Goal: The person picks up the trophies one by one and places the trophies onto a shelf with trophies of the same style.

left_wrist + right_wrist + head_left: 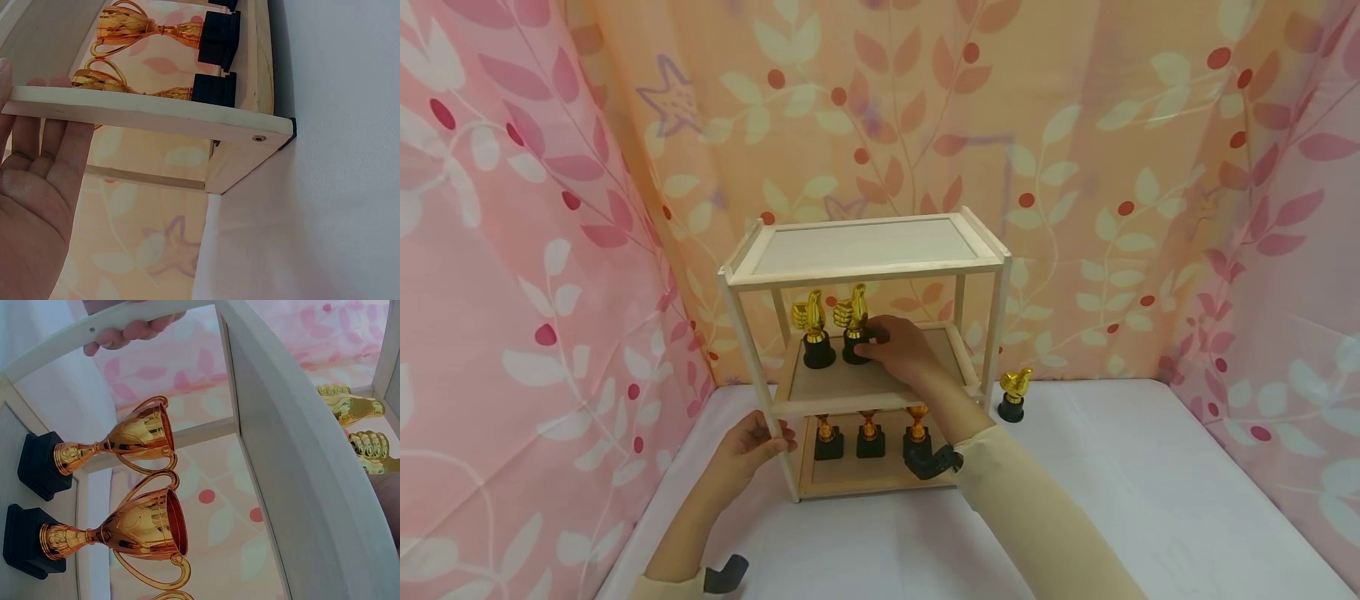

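Observation:
A small wooden three-tier shelf point(880, 272) stands on the white cloth. On its middle board, my right hand point(901, 352) pinches the black base of a golden thumbs-up trophy point(852, 313). Just left of it stands a matching thumbs-up trophy point(811, 318), upright. My left hand point(743, 457) grips the front left post point(156, 111) of the shelf, fingers wrapped round it. Along the bottom board stand three golden cup trophies on black bases, among them a left cup point(828, 440) and a middle cup point(870, 438); the right cup point(917, 433) is partly covered by the right wrist's camera mount.
Another golden thumbs-up trophy point(1015, 393) stands on the white tablecloth point(1097, 483), right of the shelf. The top board point(865, 246) bears nothing. Patterned curtains point(1075, 167) hang behind and on both sides.

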Demonstrator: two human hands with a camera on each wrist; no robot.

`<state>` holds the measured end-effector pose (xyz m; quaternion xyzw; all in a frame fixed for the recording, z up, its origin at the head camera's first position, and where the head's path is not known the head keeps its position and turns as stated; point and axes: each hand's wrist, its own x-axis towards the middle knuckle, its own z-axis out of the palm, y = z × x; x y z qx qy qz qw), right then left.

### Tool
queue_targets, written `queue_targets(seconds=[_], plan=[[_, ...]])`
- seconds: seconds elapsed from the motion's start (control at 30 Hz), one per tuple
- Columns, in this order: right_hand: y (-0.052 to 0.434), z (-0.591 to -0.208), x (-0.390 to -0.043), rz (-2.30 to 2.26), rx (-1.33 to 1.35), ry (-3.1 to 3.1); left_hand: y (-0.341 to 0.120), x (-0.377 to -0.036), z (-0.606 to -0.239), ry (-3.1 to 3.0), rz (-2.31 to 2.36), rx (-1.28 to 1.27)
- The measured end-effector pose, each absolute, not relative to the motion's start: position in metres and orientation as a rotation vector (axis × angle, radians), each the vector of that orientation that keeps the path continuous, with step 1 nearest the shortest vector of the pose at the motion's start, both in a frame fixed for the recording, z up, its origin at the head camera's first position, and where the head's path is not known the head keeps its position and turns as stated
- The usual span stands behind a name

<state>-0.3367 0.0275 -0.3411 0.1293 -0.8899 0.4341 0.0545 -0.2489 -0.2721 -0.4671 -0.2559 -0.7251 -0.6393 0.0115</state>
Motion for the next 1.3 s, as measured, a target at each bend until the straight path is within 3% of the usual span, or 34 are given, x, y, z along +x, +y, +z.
queue_targets(seconds=[0.7,1.3], plan=[[0.040,-0.338,-0.324,1.386,0.450,-2.618,-0.274,-0.251,-0.470,-2.254,-1.985,-0.830],[0.060,-0.325,-0.278,1.357,0.506,-2.425,-0.273,-0.249,-0.467,-2.253,-2.024,-0.799]])
